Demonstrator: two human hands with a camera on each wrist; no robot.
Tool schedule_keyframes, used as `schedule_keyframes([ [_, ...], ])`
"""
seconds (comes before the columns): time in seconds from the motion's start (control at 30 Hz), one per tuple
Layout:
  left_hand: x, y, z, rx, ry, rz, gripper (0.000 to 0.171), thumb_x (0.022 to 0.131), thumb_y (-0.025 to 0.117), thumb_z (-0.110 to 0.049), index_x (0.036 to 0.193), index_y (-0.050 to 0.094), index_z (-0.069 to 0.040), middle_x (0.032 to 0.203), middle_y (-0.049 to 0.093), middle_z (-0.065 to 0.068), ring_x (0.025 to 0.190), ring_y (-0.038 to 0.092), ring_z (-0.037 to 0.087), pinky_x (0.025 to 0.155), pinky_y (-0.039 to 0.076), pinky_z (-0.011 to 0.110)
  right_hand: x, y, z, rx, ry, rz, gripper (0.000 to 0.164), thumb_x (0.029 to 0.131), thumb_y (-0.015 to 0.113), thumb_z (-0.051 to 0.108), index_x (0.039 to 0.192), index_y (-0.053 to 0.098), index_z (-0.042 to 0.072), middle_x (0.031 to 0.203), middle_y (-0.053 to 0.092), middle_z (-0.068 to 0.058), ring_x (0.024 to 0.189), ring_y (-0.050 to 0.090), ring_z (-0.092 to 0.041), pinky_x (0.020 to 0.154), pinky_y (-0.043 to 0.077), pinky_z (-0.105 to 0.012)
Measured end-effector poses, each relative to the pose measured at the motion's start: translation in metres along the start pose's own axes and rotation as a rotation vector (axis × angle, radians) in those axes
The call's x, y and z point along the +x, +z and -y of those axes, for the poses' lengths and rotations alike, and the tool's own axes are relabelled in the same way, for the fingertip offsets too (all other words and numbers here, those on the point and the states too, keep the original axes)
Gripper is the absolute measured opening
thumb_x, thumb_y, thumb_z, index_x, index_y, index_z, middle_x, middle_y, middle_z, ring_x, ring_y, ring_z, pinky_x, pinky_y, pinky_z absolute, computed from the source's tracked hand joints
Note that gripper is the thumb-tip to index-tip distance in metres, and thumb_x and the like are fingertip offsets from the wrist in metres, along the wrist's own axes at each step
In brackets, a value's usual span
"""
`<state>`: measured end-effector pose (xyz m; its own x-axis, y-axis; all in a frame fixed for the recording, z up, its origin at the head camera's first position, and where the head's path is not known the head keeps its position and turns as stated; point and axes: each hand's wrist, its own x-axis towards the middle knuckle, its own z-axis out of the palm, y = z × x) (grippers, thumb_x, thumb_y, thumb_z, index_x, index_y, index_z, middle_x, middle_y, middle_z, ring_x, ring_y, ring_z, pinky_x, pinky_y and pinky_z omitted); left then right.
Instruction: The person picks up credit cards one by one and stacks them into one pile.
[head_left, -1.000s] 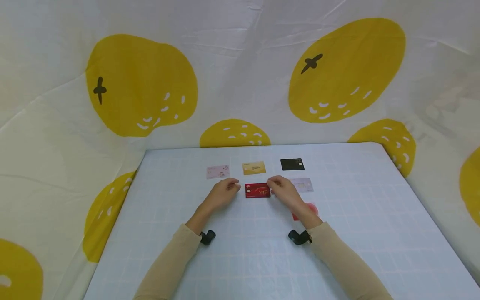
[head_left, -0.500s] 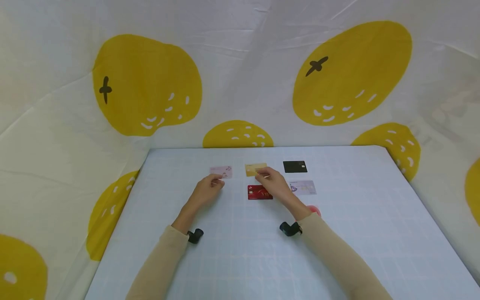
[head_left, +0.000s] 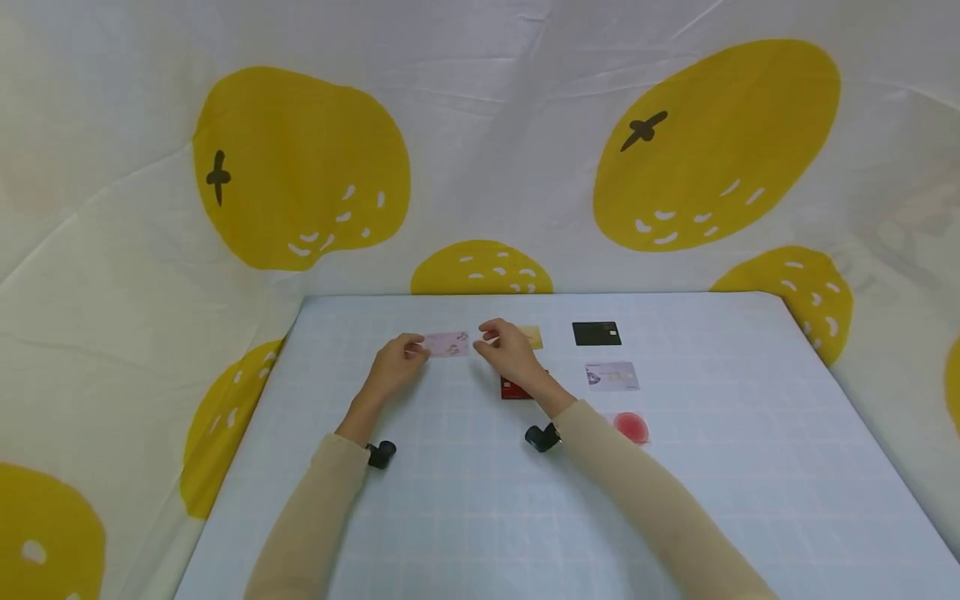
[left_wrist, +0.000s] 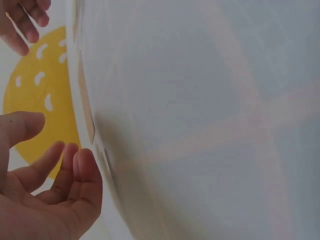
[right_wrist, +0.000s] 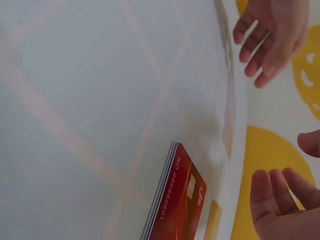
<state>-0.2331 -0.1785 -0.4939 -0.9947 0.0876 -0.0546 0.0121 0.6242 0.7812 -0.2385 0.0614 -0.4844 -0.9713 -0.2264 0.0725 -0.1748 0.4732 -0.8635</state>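
A pale pink card (head_left: pixel 448 344) lies flat on the table, at the left end of the back row. Just off its left edge is my left hand (head_left: pixel 400 364), fingers loosely bent, with a gap between thumb and fingertips. My right hand (head_left: pixel 512 356) hovers right of the same card, thumb and fingers apart and nothing in them. Its fingers and forearm partly cover a yellow card (head_left: pixel 532 337) and a red card (head_left: pixel 514 389). Seen from the right wrist, the red card (right_wrist: pixel 182 200) shows several layered edges, like a stack.
Farther right lie a black card (head_left: pixel 597 333), a lilac card (head_left: pixel 612 377) and a card with a red circle (head_left: pixel 632 427), partly behind the right sleeve. A white cloth with yellow fruit prints (head_left: pixel 480 167) hangs behind the pale checked table (head_left: pixel 450 517).
The right hand has moved left from the red card, past the yellow one, to beside the pink card. My left hand has shifted left and slightly back to the pink card's left side.
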Motion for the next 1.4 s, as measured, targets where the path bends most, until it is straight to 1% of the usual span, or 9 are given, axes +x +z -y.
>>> schedule_keyframes([
  [0.07, 0.004, -0.001, 0.003, 0.013, -0.002, 0.005, 0.041, 0.098, 0.062, -0.020, 0.133, 0.058, 0.002, 0.119, 0.063, 0.022, 0.110, 0.060, 0.035, 0.094, 0.047, 0.049, 0.007, 0.007, -0.001, -0.001, 0.016, 0.019, 0.038, 0.096, 0.067, 0.016, 0.128, 0.058, -0.002, 0.112, 0.063, -0.014, 0.098, 0.062, -0.029, 0.079, 0.055, -0.037],
  [0.17, 0.012, -0.002, 0.008, 0.050, -0.012, 0.030, 0.044, 0.098, 0.063, -0.021, 0.135, 0.055, 0.002, 0.122, 0.061, 0.024, 0.112, 0.059, 0.036, 0.096, 0.046, 0.051, 0.017, 0.017, -0.004, 0.014, 0.071, 0.053, 0.040, 0.096, 0.067, 0.017, 0.130, 0.056, 0.000, 0.113, 0.062, -0.014, 0.100, 0.060, -0.028, 0.081, 0.054, -0.037],
  [0.27, 0.020, -0.004, 0.011, 0.090, -0.019, 0.069, 0.049, 0.097, 0.064, -0.023, 0.139, 0.052, 0.000, 0.123, 0.060, 0.025, 0.114, 0.057, 0.037, 0.098, 0.044, 0.052, 0.025, 0.026, -0.008, 0.019, 0.133, 0.080, 0.042, 0.096, 0.067, 0.020, 0.131, 0.054, 0.002, 0.110, 0.061, -0.013, 0.095, 0.059, -0.025, 0.079, 0.053, -0.035],
  [0.4, 0.028, -0.007, 0.013, 0.117, -0.050, 0.129, 0.056, 0.097, 0.065, -0.028, 0.143, 0.048, -0.003, 0.125, 0.059, 0.023, 0.115, 0.054, 0.037, 0.099, 0.043, 0.052, 0.033, 0.033, -0.008, -0.032, 0.165, 0.094, 0.046, 0.095, 0.068, 0.021, 0.134, 0.051, 0.003, 0.106, 0.059, -0.013, 0.089, 0.055, -0.025, 0.076, 0.051, -0.033],
  [0.53, 0.033, -0.008, 0.014, 0.130, -0.076, 0.170, 0.058, 0.097, 0.065, -0.030, 0.146, 0.046, -0.007, 0.126, 0.058, 0.022, 0.115, 0.054, 0.036, 0.099, 0.043, 0.052, 0.038, 0.034, -0.006, -0.086, 0.189, 0.104, 0.050, 0.095, 0.068, 0.020, 0.137, 0.048, 0.002, 0.109, 0.057, -0.015, 0.094, 0.053, -0.027, 0.081, 0.049, -0.036],
  [0.63, 0.034, -0.008, 0.013, 0.143, -0.058, 0.182, 0.057, 0.096, 0.066, -0.027, 0.146, 0.047, -0.007, 0.124, 0.059, 0.023, 0.114, 0.055, 0.036, 0.099, 0.043, 0.052, 0.039, 0.033, -0.007, -0.109, 0.197, 0.107, 0.051, 0.095, 0.067, 0.018, 0.138, 0.047, 0.000, 0.110, 0.055, -0.015, 0.096, 0.052, -0.027, 0.084, 0.048, -0.036],
  [0.77, 0.033, -0.009, 0.011, 0.177, -0.033, 0.193, 0.056, 0.095, 0.067, -0.021, 0.145, 0.048, -0.007, 0.118, 0.059, 0.021, 0.109, 0.054, 0.035, 0.097, 0.043, 0.052, 0.040, 0.035, -0.010, -0.134, 0.190, 0.100, 0.051, 0.093, 0.068, 0.013, 0.137, 0.048, -0.001, 0.107, 0.054, -0.015, 0.094, 0.050, -0.027, 0.081, 0.046, -0.036],
  [1.0, 0.032, -0.010, 0.010, 0.227, -0.038, 0.209, 0.054, 0.095, 0.067, -0.019, 0.144, 0.049, -0.009, 0.107, 0.053, 0.015, 0.100, 0.048, 0.031, 0.087, 0.042, 0.046, 0.041, 0.042, -0.013, -0.163, 0.209, 0.102, 0.046, 0.093, 0.067, 0.011, 0.134, 0.050, 0.001, 0.109, 0.051, -0.014, 0.096, 0.049, -0.026, 0.081, 0.046, -0.035],
  [1.4, 0.029, -0.010, 0.002, 0.226, -0.076, 0.206, 0.054, 0.095, 0.067, -0.019, 0.144, 0.048, -0.009, 0.112, 0.053, 0.017, 0.102, 0.049, 0.032, 0.089, 0.042, 0.048, 0.039, 0.042, -0.009, -0.157, 0.226, 0.099, 0.041, 0.094, 0.067, 0.011, 0.130, 0.051, 0.002, 0.110, 0.050, -0.013, 0.098, 0.048, -0.026, 0.083, 0.045, -0.036],
])
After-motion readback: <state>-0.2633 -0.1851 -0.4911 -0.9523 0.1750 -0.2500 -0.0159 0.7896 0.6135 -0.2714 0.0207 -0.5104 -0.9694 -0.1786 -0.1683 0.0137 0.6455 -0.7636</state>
